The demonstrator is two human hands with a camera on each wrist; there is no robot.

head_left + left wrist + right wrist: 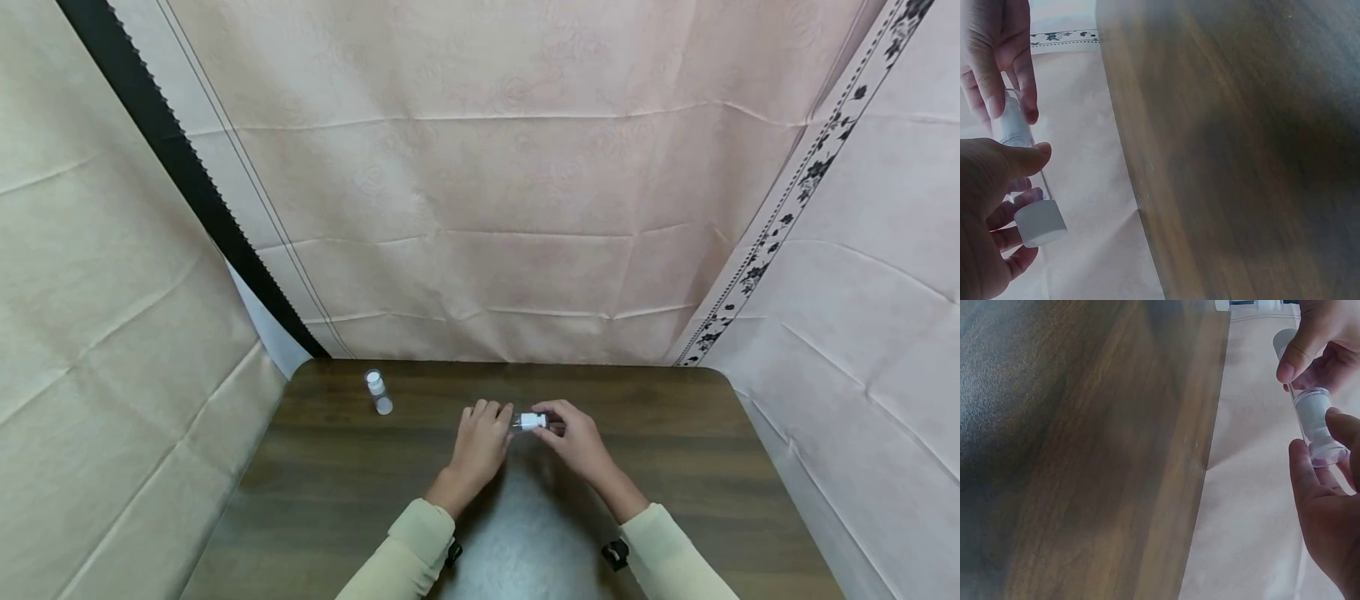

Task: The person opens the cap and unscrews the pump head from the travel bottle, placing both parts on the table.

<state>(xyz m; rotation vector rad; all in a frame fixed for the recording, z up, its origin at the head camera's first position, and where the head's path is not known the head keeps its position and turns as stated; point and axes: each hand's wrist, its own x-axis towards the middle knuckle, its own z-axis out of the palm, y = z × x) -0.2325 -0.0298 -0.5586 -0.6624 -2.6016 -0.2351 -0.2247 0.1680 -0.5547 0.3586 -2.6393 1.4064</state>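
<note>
1. Pale sleeves point(408, 546) come nearest the camera, both forearms reaching forward over the wooden tabletop point(315, 500).
2. Between the hands is a clear bottle point(531, 422), seemingly raised above the tabletop; its long axis runs crosswise, roughly along the far edge.
3. Left hand point(477, 446): thumb and curled fingers pinch the bottle's body beside its solid white end point(1041, 224), leaving no spare gap.
4. Right hand point(576, 437): thumb and fingers close round the opposite, clear-covered end, where a white part point(1314, 412) shows inside; that part is nearer this hand.
5. Near the far left corner is a similar bottle point(378, 393), well apart, nearer the left hand; whether upright or lying, I cannot tell.
</note>
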